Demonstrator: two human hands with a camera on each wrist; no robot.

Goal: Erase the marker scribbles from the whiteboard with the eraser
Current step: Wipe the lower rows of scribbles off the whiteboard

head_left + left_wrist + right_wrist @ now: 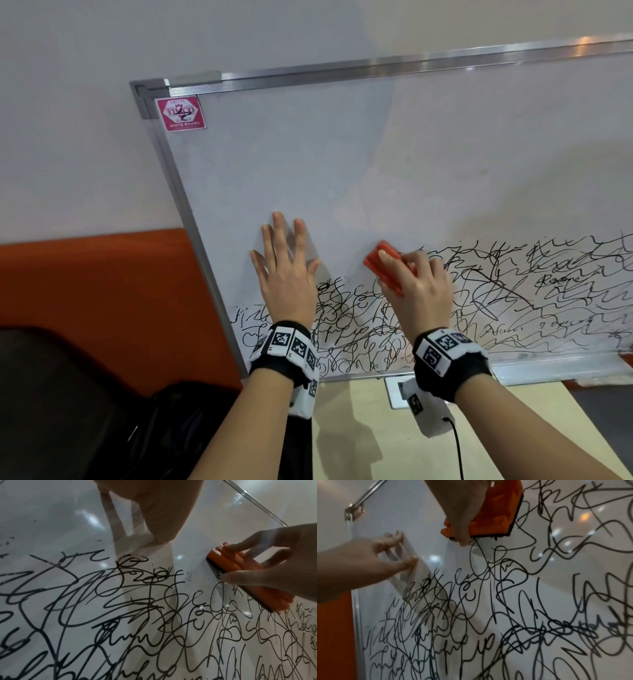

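A metal-framed whiteboard leans against the wall, its upper part wiped clean. Black marker scribbles cover its lower band from left edge to right. My right hand grips an orange eraser with a black felt face, pressed flat on the board at the scribbles' upper edge. The same eraser shows in the left wrist view and the eraser in the right wrist view. My left hand lies flat on the board with fingers spread, left of the eraser, just above the scribbles.
A red brand sticker sits in the board's top left corner. An orange panel and a dark bag lie to the left. A pale tabletop with a small socket plate lies below the board.
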